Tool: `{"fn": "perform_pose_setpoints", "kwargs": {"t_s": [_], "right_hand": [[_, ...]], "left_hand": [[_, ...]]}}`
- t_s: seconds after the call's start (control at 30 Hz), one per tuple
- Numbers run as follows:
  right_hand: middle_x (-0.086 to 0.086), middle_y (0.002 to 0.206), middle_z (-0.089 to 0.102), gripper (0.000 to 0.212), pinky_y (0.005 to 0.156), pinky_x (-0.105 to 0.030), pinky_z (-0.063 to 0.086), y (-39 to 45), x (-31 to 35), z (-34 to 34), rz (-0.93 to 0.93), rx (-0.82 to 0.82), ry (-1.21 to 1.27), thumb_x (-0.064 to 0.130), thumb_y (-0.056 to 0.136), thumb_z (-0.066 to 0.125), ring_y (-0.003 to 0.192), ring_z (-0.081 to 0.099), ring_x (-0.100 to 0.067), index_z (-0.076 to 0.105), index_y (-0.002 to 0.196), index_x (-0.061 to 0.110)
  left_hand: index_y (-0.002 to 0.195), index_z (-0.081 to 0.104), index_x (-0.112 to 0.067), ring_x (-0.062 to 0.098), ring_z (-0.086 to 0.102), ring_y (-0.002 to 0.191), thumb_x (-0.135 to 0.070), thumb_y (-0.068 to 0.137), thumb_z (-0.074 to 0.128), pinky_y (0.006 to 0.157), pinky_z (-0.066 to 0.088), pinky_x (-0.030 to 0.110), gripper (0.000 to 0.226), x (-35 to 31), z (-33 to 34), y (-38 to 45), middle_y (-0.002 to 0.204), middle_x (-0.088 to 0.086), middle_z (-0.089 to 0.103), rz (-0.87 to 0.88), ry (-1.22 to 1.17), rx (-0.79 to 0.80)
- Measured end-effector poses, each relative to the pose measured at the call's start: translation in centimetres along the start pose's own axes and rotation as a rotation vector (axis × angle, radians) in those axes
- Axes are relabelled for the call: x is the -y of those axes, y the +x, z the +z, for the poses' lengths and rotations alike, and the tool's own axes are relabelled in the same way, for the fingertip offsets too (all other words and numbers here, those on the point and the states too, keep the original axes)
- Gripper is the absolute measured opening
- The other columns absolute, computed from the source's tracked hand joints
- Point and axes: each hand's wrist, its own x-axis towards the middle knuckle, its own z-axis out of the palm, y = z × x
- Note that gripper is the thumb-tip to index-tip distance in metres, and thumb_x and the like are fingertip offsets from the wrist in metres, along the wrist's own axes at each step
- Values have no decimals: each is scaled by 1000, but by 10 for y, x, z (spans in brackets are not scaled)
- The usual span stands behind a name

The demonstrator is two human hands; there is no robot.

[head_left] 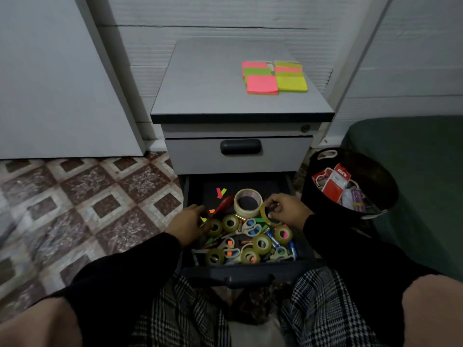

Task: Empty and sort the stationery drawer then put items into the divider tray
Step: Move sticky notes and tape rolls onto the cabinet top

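Two hands in open drawer; right hand fingers pinching tape roll, left hand fingers curled, grip unclear

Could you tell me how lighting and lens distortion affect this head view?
Head view: dim overall, the open drawer darkest, so small items there blur together; the sticky notes on the cabinet top stay vivid; wide-angle bending bows the wall edges outward; no strong glare.

Upper middle of the frame, the grey cabinet top carries sticky note pads at its right. The tiled floor bears the cabinet and a black bin, right.
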Motion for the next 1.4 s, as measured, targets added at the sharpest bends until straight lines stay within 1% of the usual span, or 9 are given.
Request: {"fn": "perform_pose_setpoints", "kwargs": {"t_s": [0.13, 0.27, 0.5, 0.7, 0.9, 1.07, 1.17, 1.27, 1.4], "right_hand": [[-7, 93, 58, 21, 78, -25, 43, 8, -14, 19, 45, -24, 73, 1, 83, 59, 84, 57, -20, 66, 103, 5], [-6, 92, 58, 20, 74, -19, 40, 18, -25, 30, 83, -31, 116, -2, 83, 60, 82, 54, -13, 66, 101, 3], [-17, 104, 66, 22, 83, -26, 44, 33, -39, 30, 140, -27, 112, -3, 82, 61, 100, 62, -26, 65, 103, 0], [-7, 87, 57, 22, 78, -21, 40, 43, -53, 31, 193, -23, 107, -1, 82, 63, 86, 53, -15, 64, 103, 0], [-6, 87, 55, 23, 77, -26, 41, 51, -58, 35, 227, -14, 54, 3, 83, 64, 85, 54, -19, 61, 105, -3], [-6, 91, 54, 25, 83, -30, 44, 59, -62, 42, 269, 7, 31, 8, 83, 65, 102, 60, -27, 61, 107, 1], [-12, 104, 61, 28, 85, -29, 45, 62, -61, 47, 271, 32, -17, 12, 85, 63, 107, 58, -29, 60, 111, 3], [-18, 117, 61, 27, 90, -36, 48, 64, -62, 55, 252, 67, -77, 13, 90, 58, 108, 58, -32, 59, 114, 0], [-15, 122, 57, 28, 89, -34, 47, 66, -66, 68, 218, 125, -187, 15, 93, 52, 109, 56, -31, 58, 118, 4]], "left_hand": [[112, 61, -13, 25, 60, 98, -27, 87, 60, 83, 46, 32, 28, 7, 10, 10, 112, 9, 58, -18, 18, 19], [113, 60, -14, 25, 58, 101, -27, 89, 58, 83, 47, 32, 27, 12, 16, 19, 114, 8, 57, -42, 30, 42], [114, 58, -12, 27, 57, 105, -27, 89, 58, 82, 46, 34, 29, 21, 24, 34, 117, 10, 55, -71, 86, 112], [116, 58, -12, 28, 58, 105, -28, 90, 57, 83, 47, 35, 30, 23, 31, 42, 118, 10, 56, -94, 101, 130], [128, 53, -21, 27, 57, 108, -28, 91, 54, 87, 49, 37, 38, 15, 42, 49, 124, 5, 50, -58, 158, 190], [131, 49, -25, 26, 55, 114, -30, 91, 53, 92, 46, 35, 41, 1, 56, 58, 134, 4, 47, -2, 217, 220], [134, 46, -26, 26, 53, 118, -31, 91, 55, 94, 46, 35, 44, -9, 64, 63, 140, 3, 44, 41, 195, 193], [137, 42, -26, 23, 42, 130, -31, 92, 53, 97, 41, 31, 47, -15, 72, 70, 151, 0, 30, 99, 194, 162], [144, 32, -28, 15, 15, 144, -24, 98, 40, 111, 28, 31, 47, -23, 85, 85, 155, -8, 22, 182, 328, 146]]}}
